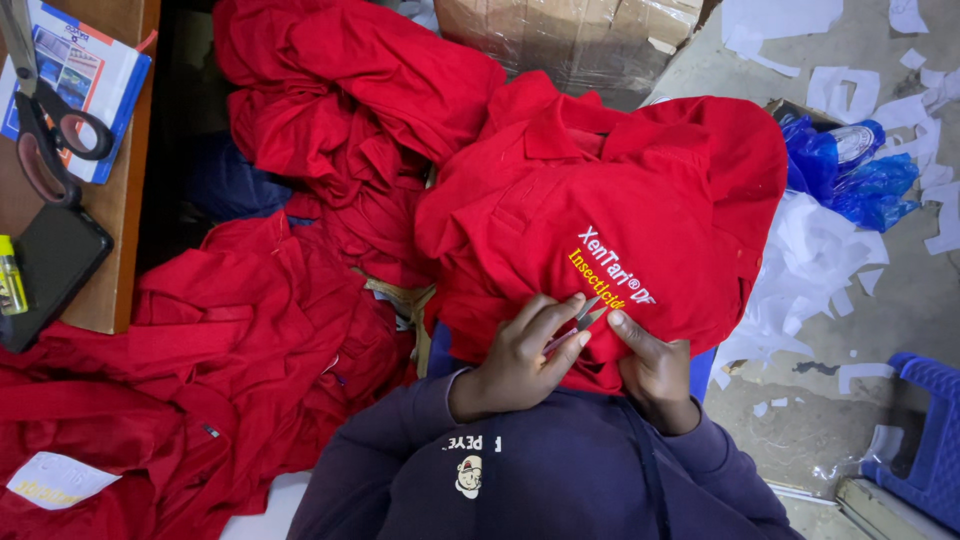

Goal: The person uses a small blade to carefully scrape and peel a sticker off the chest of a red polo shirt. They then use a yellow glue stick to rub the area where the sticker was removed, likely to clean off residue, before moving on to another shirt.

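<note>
Two hands are seen close together on a red shirt [620, 200] that is spread over the lap. Small metal snips [578, 320] are pinched in the left hand [515, 360], with the fingers closed around them. The tips of the snips are pointed at the edge of the stitched letters [612, 268], white on top and yellow below. The cloth just beside the letters is pressed down by the right hand [655, 365], with one finger stretched out flat; nothing is held in it.

To do this well, only the loose thread should be caught by the tips, and the cloth should be kept flat and tight so that no hole is cut. Short, slow snips are best.

Some things cannot be made out. The thread itself is too thin to be seen. The blades are partly hidden by the fingers, so it cannot be told how wide they are parted. A pile of red shirts [250, 330] is heaped to the left, big scissors [45, 120] are laid on a wooden table [120, 220], and paper scraps [810, 270] are scattered on the floor. A blue stool [925, 440] is cut off at the corner.
</note>
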